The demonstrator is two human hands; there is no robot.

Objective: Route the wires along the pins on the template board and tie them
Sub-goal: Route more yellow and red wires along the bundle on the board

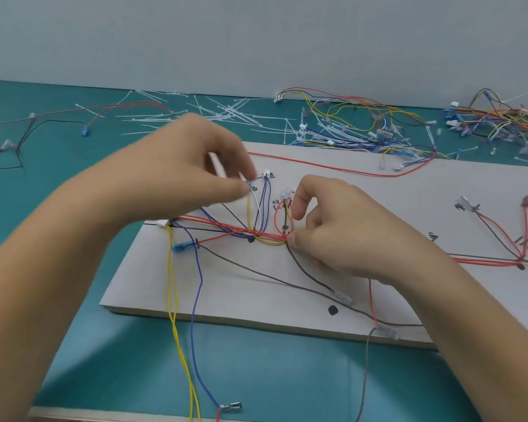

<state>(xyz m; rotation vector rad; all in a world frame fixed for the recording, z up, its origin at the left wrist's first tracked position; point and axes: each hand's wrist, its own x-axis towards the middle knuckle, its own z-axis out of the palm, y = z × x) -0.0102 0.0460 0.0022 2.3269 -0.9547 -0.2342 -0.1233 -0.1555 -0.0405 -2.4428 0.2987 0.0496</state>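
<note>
Blurred, the left hand (195, 166) seems to pinch a white tie (218, 166); the right hand (333, 229), curled, holds the red wires (226, 228) in a narrow grip.

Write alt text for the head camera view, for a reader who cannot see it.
A person's right hand pinches a red wire bundle on a pale template board while the blurred left hand reaches to a small blue connector. Loose wires trail off the board's near edge, and white cable ties and spare harnesses lie on the teal table behind.
</note>
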